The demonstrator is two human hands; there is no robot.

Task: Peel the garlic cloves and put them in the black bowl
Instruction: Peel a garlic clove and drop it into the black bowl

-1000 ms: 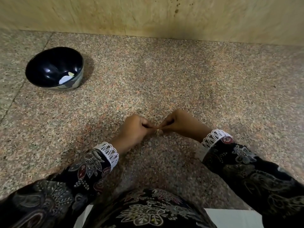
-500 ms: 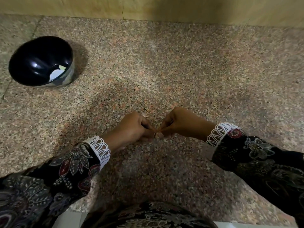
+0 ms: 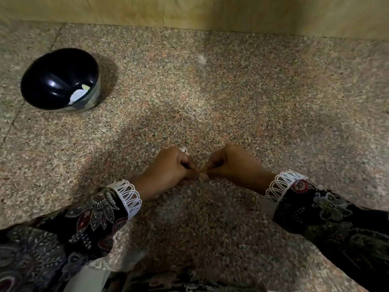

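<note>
Both hands meet low over the speckled granite table, near its front edge and about midway along it. The left hand has its fingers curled in, thumb and forefinger pinched at the tip; the right hand mirrors it, fingers bent and pinching from the other side. Between the two pinches sits a small pale garlic clove, mostly hidden by the fingertips, so only a sliver of it shows. The two hands touch at that point, knuckles up, wrists resting close to the stone.

The black bowl stands well apart from them, toward the far left corner of the table, upright, glossy inside. Something pale lies against its inner wall on the near right side; it is too small to say whether that is peeled garlic or skin.

A tiny whitish scrap lies on the table just beyond the left hand's knuckles. The sleeves are dark with a floral print and end in white looped lace at the cuffs. A tan wall rises along the table's far edge.
</note>
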